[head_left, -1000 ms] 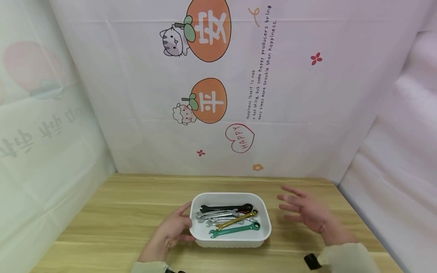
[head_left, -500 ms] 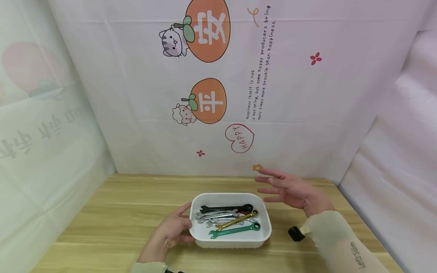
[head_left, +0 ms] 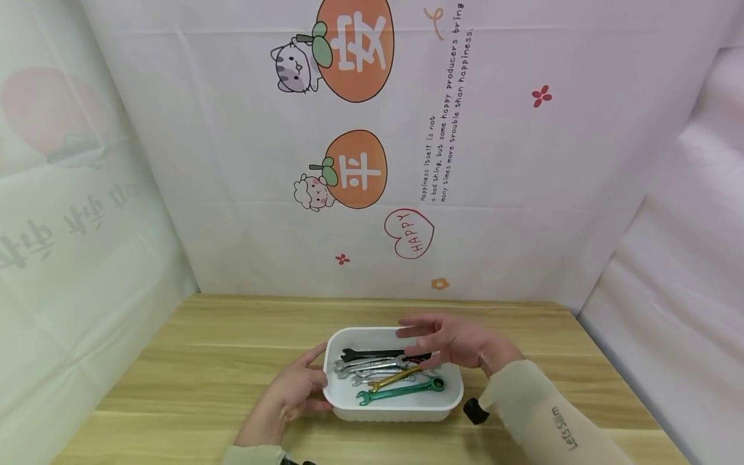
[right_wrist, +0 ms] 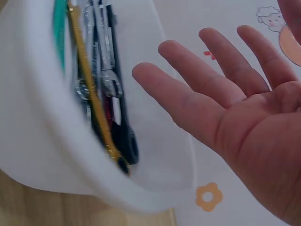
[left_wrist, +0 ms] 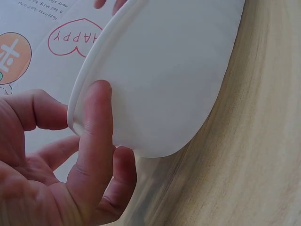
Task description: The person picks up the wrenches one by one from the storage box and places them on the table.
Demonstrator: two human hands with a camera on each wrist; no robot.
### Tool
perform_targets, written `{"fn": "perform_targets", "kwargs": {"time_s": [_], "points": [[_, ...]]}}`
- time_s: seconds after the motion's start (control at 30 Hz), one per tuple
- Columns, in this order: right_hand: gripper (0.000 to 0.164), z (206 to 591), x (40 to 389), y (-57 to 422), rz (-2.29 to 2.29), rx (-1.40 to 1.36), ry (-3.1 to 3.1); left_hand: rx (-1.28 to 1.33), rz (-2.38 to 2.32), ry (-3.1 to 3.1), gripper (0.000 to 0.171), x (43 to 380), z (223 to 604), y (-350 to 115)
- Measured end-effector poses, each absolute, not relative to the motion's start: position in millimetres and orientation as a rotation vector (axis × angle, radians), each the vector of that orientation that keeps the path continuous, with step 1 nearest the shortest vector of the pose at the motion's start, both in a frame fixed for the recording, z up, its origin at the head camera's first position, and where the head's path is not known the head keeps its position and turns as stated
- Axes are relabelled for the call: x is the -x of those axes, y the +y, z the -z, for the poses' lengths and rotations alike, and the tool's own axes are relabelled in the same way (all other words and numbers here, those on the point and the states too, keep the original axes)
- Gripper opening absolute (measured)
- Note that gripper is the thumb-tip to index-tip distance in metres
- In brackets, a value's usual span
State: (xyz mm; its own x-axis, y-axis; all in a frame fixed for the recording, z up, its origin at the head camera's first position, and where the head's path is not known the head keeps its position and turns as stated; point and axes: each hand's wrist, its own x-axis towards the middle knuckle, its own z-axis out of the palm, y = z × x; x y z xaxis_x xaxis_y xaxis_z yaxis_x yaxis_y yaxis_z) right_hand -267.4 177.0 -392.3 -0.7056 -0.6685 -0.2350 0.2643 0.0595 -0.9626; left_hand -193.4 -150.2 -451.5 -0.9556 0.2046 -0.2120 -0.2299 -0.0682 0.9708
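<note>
A white plastic bin point(head_left: 395, 414) stands on the table and holds several wrenches. On top lie a green wrench point(head_left: 401, 391), a gold wrench point(head_left: 385, 382), silver wrenches point(head_left: 372, 368) and a black wrench point(head_left: 366, 354). My left hand point(head_left: 293, 391) grips the bin's left end; in the left wrist view its fingers lie against the outer wall point(left_wrist: 169, 70) and rim. Over the bin's back right part hovers my right hand point(head_left: 459, 339), holding nothing, its fingers spread and extended in the right wrist view. It hides the right ends of the black and gold wrenches in the head view.
The wooden table point(head_left: 192, 368) extends around the bin. Behind it hangs a white printed cloth point(head_left: 494, 245) with orange fruit pictures and lettering. More pale cloth point(head_left: 674, 271) closes off the left and right sides.
My right hand has come leftward from beside the bin, rising a little and then lowering over its back right part. The left hand keeps its grip, and the wrenches lie as before.
</note>
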Motion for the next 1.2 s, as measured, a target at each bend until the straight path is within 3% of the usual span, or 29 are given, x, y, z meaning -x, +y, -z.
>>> {"fn": "perform_targets", "kwargs": {"time_s": [1.2], "points": [[0.039,427.6,259.5,150.5,1.396,0.541,1.986,0.036,-2.112,1.904,0.088,193.1,448.7,-150.7]]}}
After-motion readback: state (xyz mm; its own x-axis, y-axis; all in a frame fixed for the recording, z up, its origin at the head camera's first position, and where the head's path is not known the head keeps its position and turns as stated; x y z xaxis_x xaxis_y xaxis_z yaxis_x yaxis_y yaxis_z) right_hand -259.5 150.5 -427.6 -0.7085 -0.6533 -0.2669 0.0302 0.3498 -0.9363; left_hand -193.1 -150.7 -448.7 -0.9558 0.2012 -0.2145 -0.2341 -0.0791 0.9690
